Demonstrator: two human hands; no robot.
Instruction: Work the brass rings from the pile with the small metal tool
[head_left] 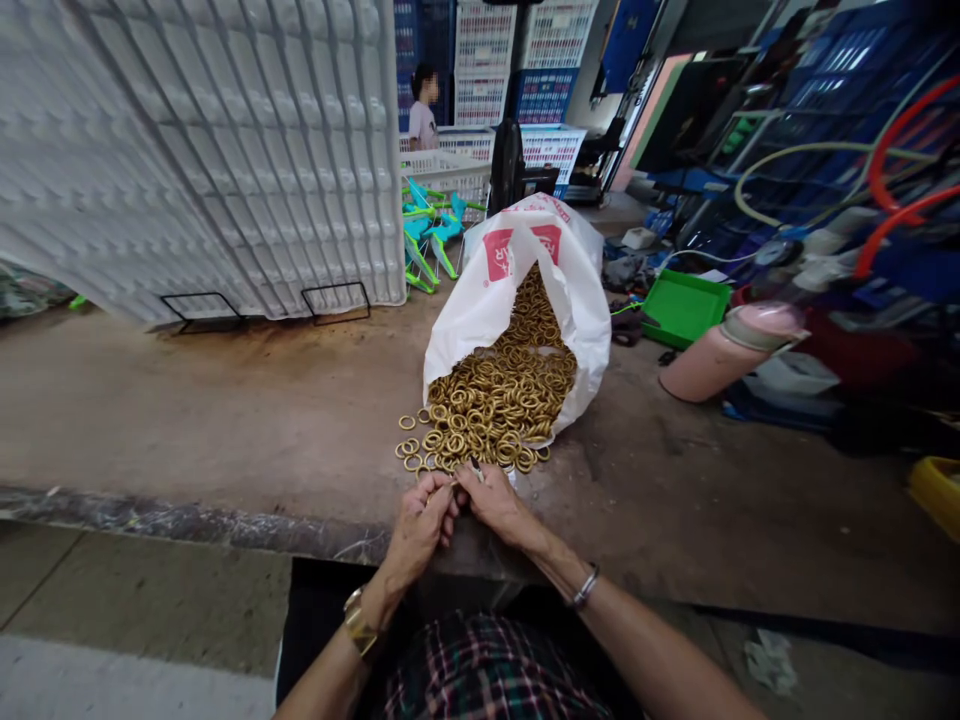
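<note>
A white plastic bag (480,275) with red print lies on its side, its mouth towards me. Brass-coloured metal rings (491,400) fill it and spill onto the workbench. Close to the bench's front edge, at the near side of the spill, my two hands meet. My left hand (427,515) is closed in a pinch, with a tiny brass-coloured bit showing at the fingertips; its shape is mostly hidden. Closed too, my right hand (493,500) grips a small slim tool (477,470) with a dark tip, its kind unclear. Several loose rings (409,450) lie just beyond my left hand.
Tall white ribbed trays (300,150) stand in wire holders at the left. On the right are a pink bottle (720,355), a green tray (686,308) and red hoses (892,190). Stacked crates (484,60) and a person (423,115) are at the back.
</note>
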